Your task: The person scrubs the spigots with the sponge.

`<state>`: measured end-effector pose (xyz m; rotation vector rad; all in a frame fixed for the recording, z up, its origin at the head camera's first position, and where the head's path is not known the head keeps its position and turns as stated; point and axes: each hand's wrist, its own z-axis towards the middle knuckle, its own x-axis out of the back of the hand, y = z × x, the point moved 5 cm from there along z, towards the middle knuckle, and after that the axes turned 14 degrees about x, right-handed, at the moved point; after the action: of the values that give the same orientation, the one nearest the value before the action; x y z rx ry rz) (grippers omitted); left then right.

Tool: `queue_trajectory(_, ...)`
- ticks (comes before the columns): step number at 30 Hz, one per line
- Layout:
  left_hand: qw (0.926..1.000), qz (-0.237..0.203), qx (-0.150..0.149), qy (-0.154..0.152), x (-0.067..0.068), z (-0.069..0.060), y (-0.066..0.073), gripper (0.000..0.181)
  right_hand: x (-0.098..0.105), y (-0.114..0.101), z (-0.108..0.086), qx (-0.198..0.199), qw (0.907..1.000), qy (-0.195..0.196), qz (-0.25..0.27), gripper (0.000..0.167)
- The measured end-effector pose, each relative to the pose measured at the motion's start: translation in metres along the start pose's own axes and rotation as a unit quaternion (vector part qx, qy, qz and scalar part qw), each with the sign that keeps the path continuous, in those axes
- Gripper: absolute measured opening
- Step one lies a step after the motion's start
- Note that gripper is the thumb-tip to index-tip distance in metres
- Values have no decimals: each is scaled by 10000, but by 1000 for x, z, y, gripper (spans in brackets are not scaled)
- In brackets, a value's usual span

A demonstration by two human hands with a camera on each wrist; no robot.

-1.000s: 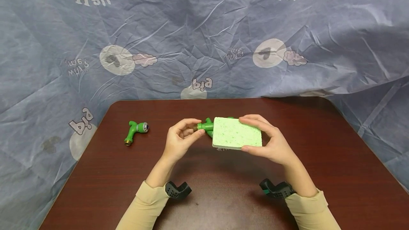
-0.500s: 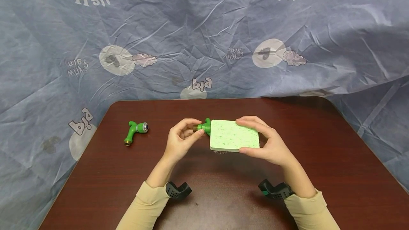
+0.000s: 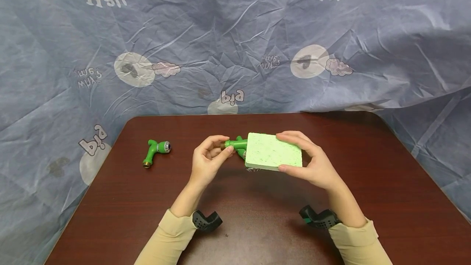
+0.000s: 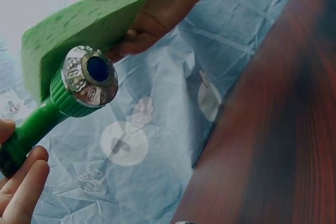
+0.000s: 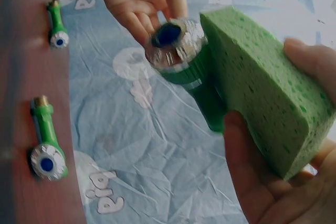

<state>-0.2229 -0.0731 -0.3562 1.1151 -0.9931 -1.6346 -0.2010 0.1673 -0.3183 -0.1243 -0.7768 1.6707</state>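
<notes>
My left hand [image 3: 207, 158] holds a green garden hose nozzle [image 4: 44, 116] by its brass-threaded end, fingers and thumb pinching it. The nozzle's silver dial head with a blue centre shows in both wrist views; in the head view the sponge hides it. In my right hand [image 3: 312, 160] is a light green sponge [image 3: 274, 150], gripped with the thumb along one edge and fingers along the other. The sponge lies against the nozzle's side, both held above the table.
Another green hose nozzle [image 3: 156, 152] lies on the left of the brown table [image 3: 235, 224]. A further nozzle [image 5: 47, 140] lies on the table in the right wrist view. A printed blue-grey cloth [image 3: 235, 44] hangs behind the table.
The sponge shifts left and slightly down along the nozzle, then back right and up. The left hand barely moves, while the nozzle tilts a little. The nozzle at left stays put.
</notes>
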Motion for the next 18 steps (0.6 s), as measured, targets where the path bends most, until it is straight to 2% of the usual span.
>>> queue_trajectory(4, 9999, 28, -94, 112, -1, -1, -2, 27, -8, 2, 0, -326, 9992, 19, -245, 67)
queue_trajectory(6, 9997, 84, -153, 157, -1, -1, -2, 27, -12, 1, 0, -393, 9990, -62, -193, 67)
queue_trajectory(10, 9993, 146, -247, 248, 0, 0, -1, 27, -13, -2, 0, -178, 9995, -216, -123, 68)
queue_trajectory(13, 9990, 113, -281, 314, 1, -1, 0, 27, -8, -4, 0, -4, 9997, -125, -189, 69)
queue_trajectory(18, 9989, 180, -324, 276, -1, -2, -1, 27, -8, -3, 1, -193, 9997, 118, -121, 69)
